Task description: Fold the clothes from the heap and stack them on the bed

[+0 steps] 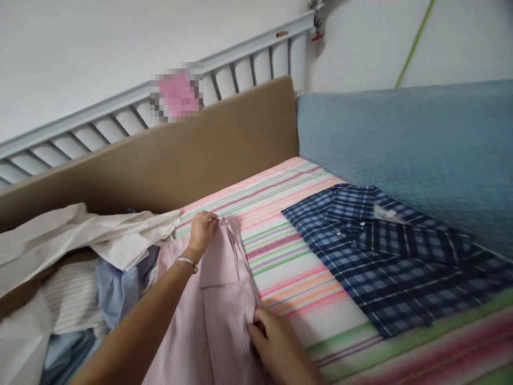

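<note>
A pink pinstriped shirt (196, 315) lies spread on the striped sheet in front of me. My left hand (202, 230), with a silver bracelet at the wrist, pinches the shirt's far edge near its top corner. Lower down, my right hand (276, 342) has its thumb and fingers closed on the shirt's right edge. A fold or flap crosses the cloth just right of the left wrist. The shirt's near end runs out of the picture at the bottom.
On the right lies a folded navy plaid shirt (401, 262) on the striped bedsheet (276, 251). Several crumpled garments (76, 289), white and blue, are heaped at left. A brown padded board (224, 144) borders the back; a blue covered panel (401, 133) stands at right.
</note>
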Demonstrator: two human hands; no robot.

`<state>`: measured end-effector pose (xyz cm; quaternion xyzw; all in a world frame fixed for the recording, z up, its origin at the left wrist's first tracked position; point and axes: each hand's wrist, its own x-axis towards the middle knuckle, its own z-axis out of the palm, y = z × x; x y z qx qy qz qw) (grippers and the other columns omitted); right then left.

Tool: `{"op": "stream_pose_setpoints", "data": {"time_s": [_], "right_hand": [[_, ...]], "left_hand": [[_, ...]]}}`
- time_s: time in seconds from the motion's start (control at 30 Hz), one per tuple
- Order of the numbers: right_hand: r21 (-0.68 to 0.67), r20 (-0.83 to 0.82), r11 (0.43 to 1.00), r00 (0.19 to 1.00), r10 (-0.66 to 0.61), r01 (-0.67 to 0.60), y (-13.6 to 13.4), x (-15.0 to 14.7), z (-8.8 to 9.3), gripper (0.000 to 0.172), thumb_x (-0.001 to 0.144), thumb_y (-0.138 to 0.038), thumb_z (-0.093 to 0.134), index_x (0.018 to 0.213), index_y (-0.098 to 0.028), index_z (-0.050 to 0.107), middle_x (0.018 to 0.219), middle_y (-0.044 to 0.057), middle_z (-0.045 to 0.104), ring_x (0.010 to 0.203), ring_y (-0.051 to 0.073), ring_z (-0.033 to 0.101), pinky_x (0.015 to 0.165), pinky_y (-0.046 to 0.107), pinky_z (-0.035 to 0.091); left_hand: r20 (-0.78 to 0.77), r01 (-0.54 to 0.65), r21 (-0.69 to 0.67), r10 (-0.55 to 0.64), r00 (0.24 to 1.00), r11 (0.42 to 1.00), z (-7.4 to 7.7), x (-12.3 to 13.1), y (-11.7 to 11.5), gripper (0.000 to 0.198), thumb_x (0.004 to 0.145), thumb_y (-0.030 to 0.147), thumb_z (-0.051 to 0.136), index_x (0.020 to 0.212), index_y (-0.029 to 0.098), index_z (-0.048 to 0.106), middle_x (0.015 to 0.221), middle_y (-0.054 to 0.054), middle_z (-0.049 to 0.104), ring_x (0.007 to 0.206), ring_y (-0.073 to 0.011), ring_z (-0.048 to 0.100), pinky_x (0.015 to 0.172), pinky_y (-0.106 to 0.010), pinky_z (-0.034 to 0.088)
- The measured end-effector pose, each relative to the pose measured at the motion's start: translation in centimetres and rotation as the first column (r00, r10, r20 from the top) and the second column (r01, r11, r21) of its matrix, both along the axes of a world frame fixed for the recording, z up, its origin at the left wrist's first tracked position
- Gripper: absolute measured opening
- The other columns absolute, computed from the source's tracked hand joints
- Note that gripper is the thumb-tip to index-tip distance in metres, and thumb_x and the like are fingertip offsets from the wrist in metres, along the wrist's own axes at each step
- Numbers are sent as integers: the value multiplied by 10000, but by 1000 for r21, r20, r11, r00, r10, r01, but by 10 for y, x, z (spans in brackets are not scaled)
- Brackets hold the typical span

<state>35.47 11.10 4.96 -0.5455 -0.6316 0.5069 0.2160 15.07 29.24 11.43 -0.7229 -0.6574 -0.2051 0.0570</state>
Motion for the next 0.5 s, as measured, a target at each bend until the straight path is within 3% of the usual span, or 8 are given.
{"op": "stream_pose_setpoints", "data": {"time_s": [0.17,0.27,0.37,0.43,0.5], "right_hand": [[-12,-34,1000,999,3,-3,1,2,-2,136,771,-234,457,661,-204,531,645,9,631,628,129,588,529,204,358],[-118,-64,993,998,22,-29,1,4,2,143,791,-255,431,675,-212,504,577,-18,593,471,110,546,434,202,346],[-225,-88,974,996,1,-21,3,8,9,158,811,-271,395,693,-213,484,548,-39,561,345,95,484,347,205,307],[-229,-93,973,995,-43,21,5,12,14,158,816,-267,388,716,-208,494,550,-46,553,327,85,478,338,200,305],[-193,-79,979,993,-86,69,7,18,17,157,821,-274,393,753,-201,514,563,-48,552,340,77,491,350,193,319]], "left_hand": [[0,-14,-72,15,1000,997,-27,19,21,159,812,207,509,803,195,668,896,-74,660,942,-233,559,868,-382,404],[3,-30,-87,31,1000,996,-31,21,11,211,810,215,527,990,196,636,1069,-93,631,1048,-248,528,914,-397,389],[7,-2,-40,3,1000,999,-24,12,-37,379,837,248,511,1213,200,503,1313,-105,488,1217,-239,414,1017,-403,321],[19,59,-27,-59,998,998,-21,2,-95,399,859,271,480,1253,208,462,1346,-109,455,1257,-231,381,1044,-411,309],[45,115,-68,-112,993,991,-26,-10,-167,417,867,274,463,1281,240,435,1345,-104,462,1264,-229,387,1047,-425,328]]}}
